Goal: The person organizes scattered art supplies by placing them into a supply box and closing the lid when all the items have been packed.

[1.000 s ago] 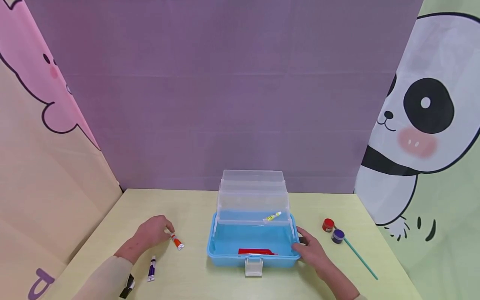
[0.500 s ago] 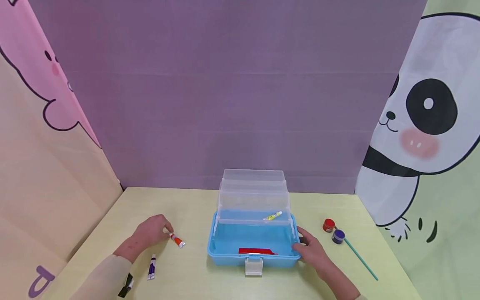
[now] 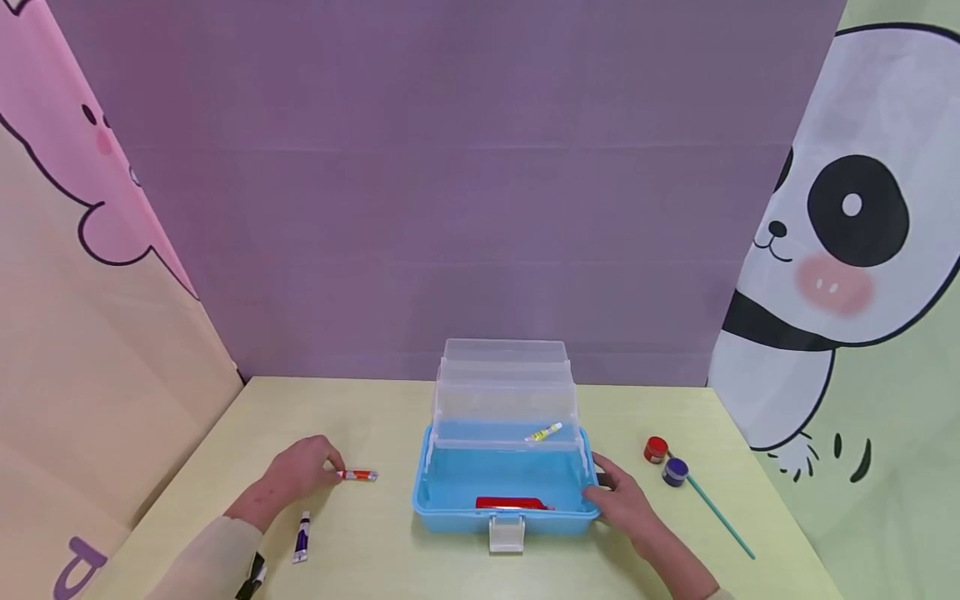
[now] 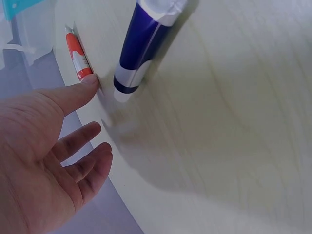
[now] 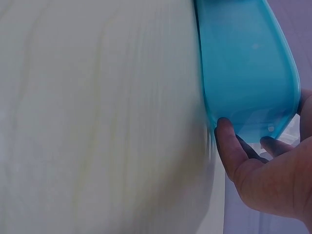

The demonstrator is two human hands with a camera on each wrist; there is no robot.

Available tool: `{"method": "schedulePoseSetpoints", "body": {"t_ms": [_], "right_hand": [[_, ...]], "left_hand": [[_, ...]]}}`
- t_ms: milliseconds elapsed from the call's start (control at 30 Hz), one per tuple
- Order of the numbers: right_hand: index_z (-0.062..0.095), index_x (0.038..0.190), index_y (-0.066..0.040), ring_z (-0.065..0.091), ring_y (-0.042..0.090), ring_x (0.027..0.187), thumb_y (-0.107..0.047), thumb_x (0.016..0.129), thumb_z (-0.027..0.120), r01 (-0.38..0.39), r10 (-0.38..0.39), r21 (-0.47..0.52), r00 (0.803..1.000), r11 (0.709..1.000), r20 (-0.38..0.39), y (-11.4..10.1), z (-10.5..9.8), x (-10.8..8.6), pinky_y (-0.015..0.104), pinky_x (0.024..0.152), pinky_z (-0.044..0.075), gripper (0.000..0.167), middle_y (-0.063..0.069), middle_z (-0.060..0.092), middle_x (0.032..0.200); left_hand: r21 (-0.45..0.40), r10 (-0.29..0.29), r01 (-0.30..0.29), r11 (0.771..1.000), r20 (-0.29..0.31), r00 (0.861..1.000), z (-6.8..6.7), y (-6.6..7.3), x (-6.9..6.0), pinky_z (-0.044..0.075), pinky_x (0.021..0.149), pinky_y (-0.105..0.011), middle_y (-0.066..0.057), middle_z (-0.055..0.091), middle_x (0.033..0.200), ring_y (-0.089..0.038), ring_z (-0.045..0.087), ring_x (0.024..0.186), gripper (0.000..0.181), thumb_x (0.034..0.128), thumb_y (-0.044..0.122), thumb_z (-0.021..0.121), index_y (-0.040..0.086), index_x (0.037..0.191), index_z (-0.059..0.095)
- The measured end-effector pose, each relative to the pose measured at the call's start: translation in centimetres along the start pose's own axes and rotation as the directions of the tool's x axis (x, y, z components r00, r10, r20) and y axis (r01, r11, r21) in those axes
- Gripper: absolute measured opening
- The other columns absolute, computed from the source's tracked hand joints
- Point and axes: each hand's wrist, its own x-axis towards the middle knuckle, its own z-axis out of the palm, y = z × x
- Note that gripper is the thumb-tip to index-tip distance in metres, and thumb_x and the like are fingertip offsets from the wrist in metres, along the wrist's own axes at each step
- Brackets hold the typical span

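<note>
In the head view my left hand (image 3: 302,468) pinches one end of an orange-and-white paint tube (image 3: 359,476) over the left part of the table. The left wrist view shows the thumb at the end of that tube (image 4: 78,56), the other visible fingers loosely bent and the index finger hidden. A purple tube (image 4: 141,46) lies nearby. My right hand (image 3: 624,502) grips the right side of an open blue box (image 3: 442,522). In the right wrist view the fingertips (image 5: 225,127) rest at the box's corner (image 5: 248,73).
A red tube (image 3: 512,503) lies inside the box, and a yellow tube (image 3: 546,432) in its clear raised tray. Right of it are a red pot (image 3: 656,450), a purple pot (image 3: 675,472) and a green brush (image 3: 720,516). A black tube (image 3: 252,578) lies by my left sleeve.
The orange tube has turned from slanting toward me to lying nearly sideways, its free end pointing right. My left hand has barely moved; my right hand and the box have stayed put.
</note>
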Motion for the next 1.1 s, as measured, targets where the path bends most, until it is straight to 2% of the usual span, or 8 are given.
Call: {"method": "schedulePoseSetpoints", "body": {"t_ms": [367, 533, 800, 900, 1000, 1100], "right_hand": [[0.041, 0.146, -0.003, 0.058, 0.035, 0.102, -0.009, 0.083, 0.065, 0.007, -0.007, 0.007, 1.0, 1.0, 0.003, 0.1, -0.1, 0.0, 0.043, 0.077, 0.057, 0.067, 0.027, 0.055, 0.124], [0.041, 0.146, -0.004, 0.058, 0.034, 0.101, -0.01, 0.083, 0.066, 0.016, -0.016, 0.001, 1.0, 1.0, 0.0, 0.1, 0.0, 0.1, 0.043, 0.076, 0.057, 0.068, 0.027, 0.055, 0.123], [0.042, 0.145, -0.004, 0.058, 0.036, 0.103, -0.007, 0.082, 0.065, 0.012, -0.012, 0.02, 1.0, 1.0, -0.002, 0.2, 0.0, 0.2, 0.042, 0.076, 0.057, 0.068, 0.027, 0.055, 0.125], [0.042, 0.145, -0.004, 0.058, 0.035, 0.103, -0.007, 0.081, 0.066, 0.016, -0.016, 0.022, 1.0, 1.0, 0.001, 0.3, 0.1, 0.3, 0.042, 0.076, 0.057, 0.068, 0.027, 0.055, 0.124], [0.042, 0.145, -0.004, 0.058, 0.036, 0.104, -0.008, 0.081, 0.066, 0.018, -0.018, 0.019, 1.0, 1.0, 0.001, 0.3, 0.1, 0.4, 0.042, 0.076, 0.057, 0.068, 0.027, 0.055, 0.125], [0.042, 0.145, -0.004, 0.058, 0.036, 0.104, -0.008, 0.081, 0.066, 0.017, -0.017, 0.015, 1.0, 1.0, -0.001, 0.2, 0.0, 0.4, 0.042, 0.077, 0.057, 0.068, 0.027, 0.055, 0.125]], "left_hand": [[-0.001, 0.008, -0.008, 1.0, -0.021, 1.0, 0.6, -1.3, -0.3, 0.051, 0.075, -0.042, 0.004, 0.063, 0.088, -0.017, 0.058, 0.083, 0.009, 0.0801, 0.011, 0.078, 0.015, 0.088, 0.075], [-0.002, 0.013, -0.013, 1.0, -0.042, 0.999, 0.8, -1.4, -0.6, 0.051, 0.075, -0.042, 0.005, 0.063, 0.088, -0.017, 0.058, 0.083, 0.009, 0.0808, 0.011, 0.078, 0.017, 0.088, 0.075], [-0.001, 0.06, -0.06, 0.998, -0.101, 0.993, 0.5, -1.3, -1.0, 0.052, 0.077, -0.043, 0.002, 0.064, 0.089, -0.022, 0.061, 0.086, 0.009, 0.0801, 0.012, 0.078, 0.015, 0.088, 0.075], [-0.022, 0.063, -0.066, 0.998, -0.119, 0.991, 0.2, -1.3, -1.1, 0.052, 0.079, -0.045, 0.001, 0.065, 0.09, -0.025, 0.062, 0.089, 0.009, 0.081, 0.012, 0.077, 0.013, 0.09, 0.076], [-0.069, 0.034, -0.043, 0.997, -0.125, 0.992, -0.1, -1.1, -1.2, 0.05, 0.084, -0.049, 0.0, 0.065, 0.093, -0.028, 0.062, 0.094, 0.009, 0.0834, 0.014, 0.075, 0.013, 0.092, 0.076], [-0.118, 0.028, -0.044, 0.992, -0.132, 0.991, -0.3, -0.8, -1.3, 0.048, 0.087, -0.051, 0.0, 0.065, 0.096, -0.03, 0.061, 0.098, 0.009, 0.0854, 0.016, 0.074, 0.014, 0.094, 0.076]]}}
